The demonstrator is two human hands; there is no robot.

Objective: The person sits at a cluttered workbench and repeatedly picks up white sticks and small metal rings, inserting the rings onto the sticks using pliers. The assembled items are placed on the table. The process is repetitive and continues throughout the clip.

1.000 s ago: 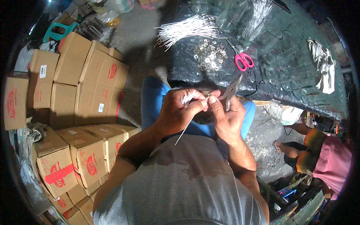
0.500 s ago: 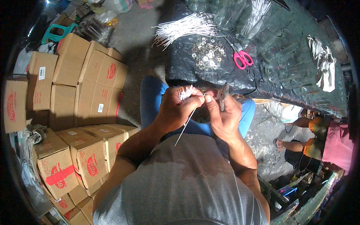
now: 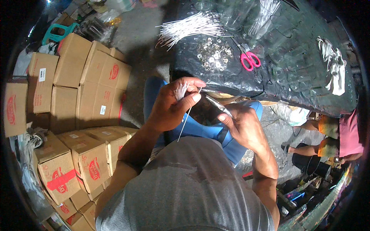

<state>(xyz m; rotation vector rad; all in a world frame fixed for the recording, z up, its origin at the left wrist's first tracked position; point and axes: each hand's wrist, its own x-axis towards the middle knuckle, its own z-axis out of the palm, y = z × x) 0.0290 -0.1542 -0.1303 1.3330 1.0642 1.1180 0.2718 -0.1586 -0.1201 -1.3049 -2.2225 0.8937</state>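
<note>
My left hand (image 3: 166,107) is closed around a bunch of white wicks (image 3: 180,91). Between its thumb and forefinger it pinches a single wick (image 3: 183,125), whose long end hangs down toward my shirt. Wrapped in my right hand (image 3: 246,125) is a pair of metal pliers (image 3: 218,104), jaws pointing at the pinched wick's upper end and a little apart from it. Whether a metal disc sits on that end is too small to tell. On the black-covered table (image 3: 189,79) beyond lie a heap of small metal discs (image 3: 215,56) and pink-handled scissors (image 3: 250,61).
A pile of white wicks (image 3: 189,30) lies at the table's far edge, near clear glasses (image 3: 233,17). White cloth gloves (image 3: 336,77) rest at the right. Cardboard boxes (image 3: 101,82) are stacked to my left. A person in pink (image 3: 351,133) stands at the far right.
Both hands were together at the wick's end. My right hand has drawn back right and down, its pliers now aimed at the wick. My left hand has shifted slightly left.
</note>
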